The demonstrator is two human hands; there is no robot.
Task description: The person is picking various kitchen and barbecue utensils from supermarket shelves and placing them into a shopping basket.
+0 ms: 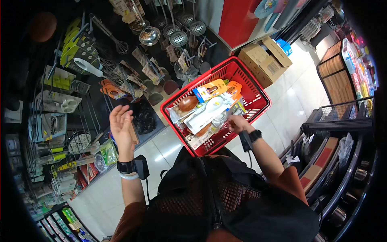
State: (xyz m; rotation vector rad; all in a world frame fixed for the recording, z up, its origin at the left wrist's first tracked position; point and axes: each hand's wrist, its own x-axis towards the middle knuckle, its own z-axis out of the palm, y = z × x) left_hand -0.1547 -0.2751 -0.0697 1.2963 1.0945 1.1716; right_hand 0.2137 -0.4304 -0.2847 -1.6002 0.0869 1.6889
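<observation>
While our open, empty left hand hovers outside it, the red slotted plastic basket sits ahead.
Our right hand reaches over its near right side, beside packaged utensils; its grip we cannot tell.

Glossy red plastic basket at center, shiny metal ladle at top, matt cardboard box at upper right, smooth glossy floor.
</observation>
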